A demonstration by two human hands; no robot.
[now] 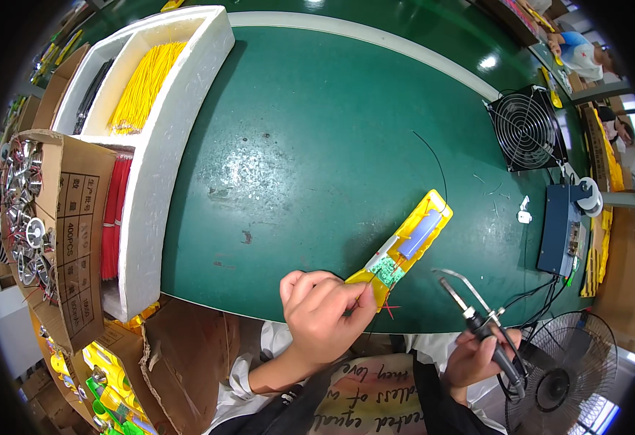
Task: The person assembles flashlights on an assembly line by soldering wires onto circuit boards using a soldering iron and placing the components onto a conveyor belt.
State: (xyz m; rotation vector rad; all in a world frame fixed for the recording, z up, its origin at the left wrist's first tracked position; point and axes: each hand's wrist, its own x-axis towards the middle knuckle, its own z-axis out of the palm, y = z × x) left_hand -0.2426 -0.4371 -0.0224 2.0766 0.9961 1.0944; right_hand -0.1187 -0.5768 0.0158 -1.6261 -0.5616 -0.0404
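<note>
A yellow plastic housing [439, 206] lies tilted on the near part of the green bench. Inside it are a blue-purple cylindrical battery [419, 234] and a small green circuit board [387, 271]. My left hand [324, 310] is closed at the board end, thumb and forefinger pinching what looks like a thin dark wire; the fingers partly hide that end. Red wire ends poke out beside it. In my right hand [477, 357] is a soldering iron [481, 326] with a curved metal feed tube, its tip raised and apart from the board. A black wire [435, 156] trails from the housing's far end.
On the left, a white foam box [180, 109] holds yellow, black and red wires, beside a cardboard box [78, 239] of small metal parts. A black fan [526, 130], a blue soldering station [558, 228] and a solder spool [590, 197] stand right. Another fan [560, 377] is lower right.
</note>
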